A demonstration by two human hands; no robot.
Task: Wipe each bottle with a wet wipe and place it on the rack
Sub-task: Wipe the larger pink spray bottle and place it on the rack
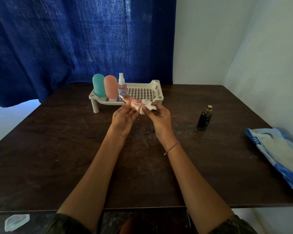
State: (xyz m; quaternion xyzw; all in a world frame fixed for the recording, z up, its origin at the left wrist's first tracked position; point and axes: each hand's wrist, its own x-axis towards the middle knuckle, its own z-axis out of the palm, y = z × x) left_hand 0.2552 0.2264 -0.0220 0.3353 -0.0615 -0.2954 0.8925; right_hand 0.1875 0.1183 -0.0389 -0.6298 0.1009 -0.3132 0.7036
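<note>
My left hand (123, 121) holds a small pink bottle (130, 102) tilted over the table, its cap end pointing toward the rack. My right hand (160, 116) grips a white wet wipe (146, 106) wrapped round the bottle's lower end. Just behind stands the white perforated rack (142, 92). On its left side stand a teal bottle (99, 85), a salmon-pink bottle (110, 86) and a clear spray bottle (121, 84). A black bottle with a gold cap (204, 119) stands alone on the table to the right.
An open blue pack of wet wipes (277, 152) lies at the table's right edge. The dark wooden table (57, 149) has a blue curtain (74, 39) behind it and a white wall to the right. A pale scrap (16, 222) lies below the front edge.
</note>
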